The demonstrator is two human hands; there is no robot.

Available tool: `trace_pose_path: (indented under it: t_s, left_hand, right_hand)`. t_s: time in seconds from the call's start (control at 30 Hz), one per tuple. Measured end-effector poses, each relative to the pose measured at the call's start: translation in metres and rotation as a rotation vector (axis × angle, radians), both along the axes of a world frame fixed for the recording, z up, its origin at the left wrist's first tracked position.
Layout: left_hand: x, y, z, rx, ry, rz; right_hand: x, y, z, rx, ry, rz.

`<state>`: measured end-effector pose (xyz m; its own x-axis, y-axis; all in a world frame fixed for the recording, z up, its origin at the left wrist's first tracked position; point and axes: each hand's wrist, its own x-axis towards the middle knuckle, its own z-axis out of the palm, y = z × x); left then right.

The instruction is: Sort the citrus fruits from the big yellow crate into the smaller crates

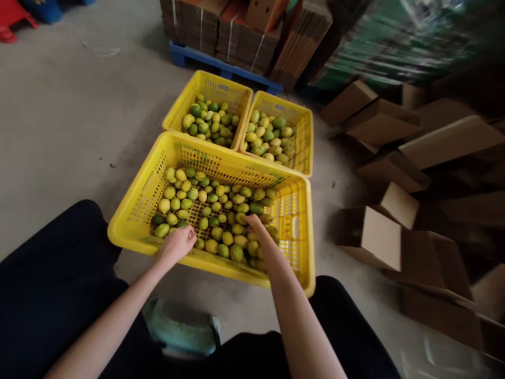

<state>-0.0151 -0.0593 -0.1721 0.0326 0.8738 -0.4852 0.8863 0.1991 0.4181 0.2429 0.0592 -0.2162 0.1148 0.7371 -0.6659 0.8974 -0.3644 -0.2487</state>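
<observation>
A large yellow plastic crate [294, 200] stands before me with green and yellow lemons [236, 252] spread loosely over its slotted floor. My left hand [180, 245] is above the crate's front rim, its fingers curled closed; whatever may be inside them is hidden. Deeper in on the right, my right hand [253, 222] reaches among the lemons, fingers bent around a lemon [242, 217] and partly hidden by the hand itself.
Two smaller yellow crates with lemons, one left [169, 113] and one right [305, 137], stand against the far side. Behind them flattened cartons [240, 39] lie on a blue pallet [221, 67]. Open cardboard boxes [381, 237] crowd the right. Below me is a greenish stool [181, 331].
</observation>
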Motion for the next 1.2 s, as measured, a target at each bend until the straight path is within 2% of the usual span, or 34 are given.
trace_pose_path:
  t_s: [0.1,0.2,0.3,0.4,0.47,0.5,0.57,0.63,0.7,0.83,0.93,1.07,1.2]
  left_hand:
    - [-0.002,0.0,0.001,0.003,-0.042,-0.012]
    - [-0.005,-0.001,0.0,0.018,-0.081,-0.01]
    - [-0.004,-0.005,0.002,0.165,-0.177,0.045]
    - [0.0,-0.008,0.012,0.34,-0.391,-0.01]
    - [0.001,-0.007,0.02,0.376,-0.517,-0.042]
    - [0.001,-0.005,0.024,0.37,-0.551,-0.016]
    - [0.0,-0.002,0.029,0.309,-0.589,0.112]
    - [-0.003,0.002,0.031,0.21,-0.633,0.283]
    - [-0.006,0.004,0.031,0.121,-0.691,0.423]
    - [-0.013,0.005,0.033,0.053,-0.738,0.521]
    - [-0.018,0.006,0.036,0.053,-0.723,0.543]
    - [-0.022,0.009,0.043,0.004,-0.796,0.606]
    - [-0.023,0.006,0.048,-0.075,-0.903,0.72]
  right_hand:
    - [-0.022,-0.002,-0.015,0.003,0.072,-0.118]
    - [-0.043,-0.01,-0.01,-0.007,0.208,-0.14]
    - [-0.061,-0.023,0.011,-0.087,0.417,-0.08]
    - [-0.069,-0.036,0.04,-0.255,0.797,0.064]
    - [-0.065,-0.038,0.055,-0.342,1.02,0.15]
    - [-0.06,-0.036,0.059,-0.324,1.04,0.167]
    - [-0.049,-0.03,0.057,-0.141,0.811,0.193]
    - [-0.04,-0.025,0.041,0.066,0.438,0.254]
    - [-0.039,-0.026,0.016,0.1,0.234,0.309]
    - [-0.057,-0.038,-0.036,0.025,0.121,0.436]
    - [-0.07,-0.041,-0.061,-0.016,0.091,0.535]
    - [-0.072,-0.038,-0.072,-0.046,0.074,0.587]
    - [-0.069,-0.039,-0.06,0.009,0.077,0.562]
